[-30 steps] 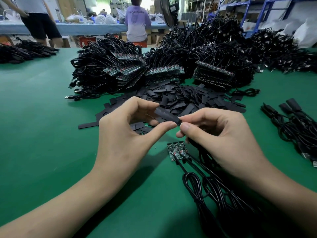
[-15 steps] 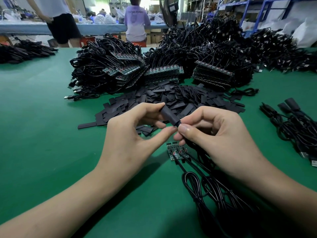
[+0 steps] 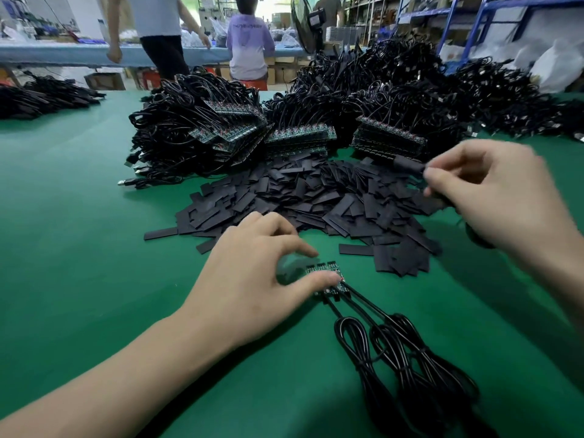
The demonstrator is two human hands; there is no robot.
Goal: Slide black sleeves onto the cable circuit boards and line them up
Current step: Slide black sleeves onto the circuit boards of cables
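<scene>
Black sleeves (image 3: 300,197) lie in a big messy pile on the green counter (image 3: 79,248). This pile is the landmark for everything else.

Above the right edge of the pile, the right grip (image 3: 505,197) pinches one lone sleeve (image 3: 407,164) between its thumb and fingers. The lone sleeve sticks out to the left, up in the air. This part is blurry, so what is inside the sleeve cannot be seen.

Just in front of the pile, three small circuit boards (image 3: 325,275) lie side by side on the counter. Their black cables (image 3: 395,343) run away from the pile toward the person and end in tied loops.

The left grip (image 3: 252,279) is also in front of the pile. It is loose and grasps nothing. Its thumb rests on top of the circuit boards, and its first finger points out above them without touching.

Behind the pile sit big heaps of cables with boards stacked in rows (image 3: 297,134). Far behind the pile, one person in a purple top (image 3: 248,42) sits at a long blue table and another person (image 3: 158,26) walks past.
</scene>
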